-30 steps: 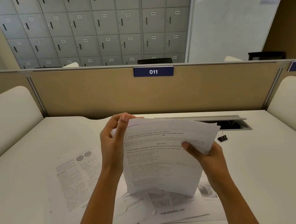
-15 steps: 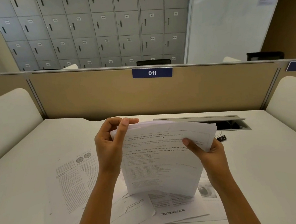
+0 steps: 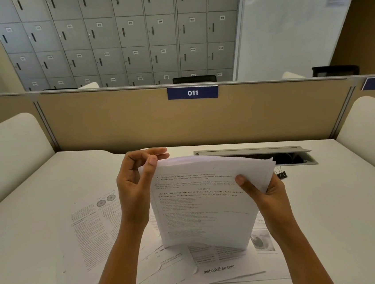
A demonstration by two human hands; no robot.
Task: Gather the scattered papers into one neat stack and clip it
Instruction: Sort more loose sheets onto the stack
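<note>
- Your right hand point(image 3: 269, 194) grips the right edge of the upright sheaf of white printed sheets point(image 3: 202, 205), thumb in front, fingers behind.
- Your left hand point(image 3: 136, 189) pinches its top left corner.
- The sheaf stands over loose printed pages point(image 3: 93, 225) on the white desk point(image 3: 351, 217).
- A small black binder clip point(image 3: 282, 175) lies just beyond your right hand.

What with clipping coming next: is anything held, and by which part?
The paper stack: right hand grips its right edge, left hand pinches its top-left corner.

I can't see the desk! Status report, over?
Left hand pinches stack at top corner, right hand grips its side. Loose sheets on desk. Binder clip unused.
</note>
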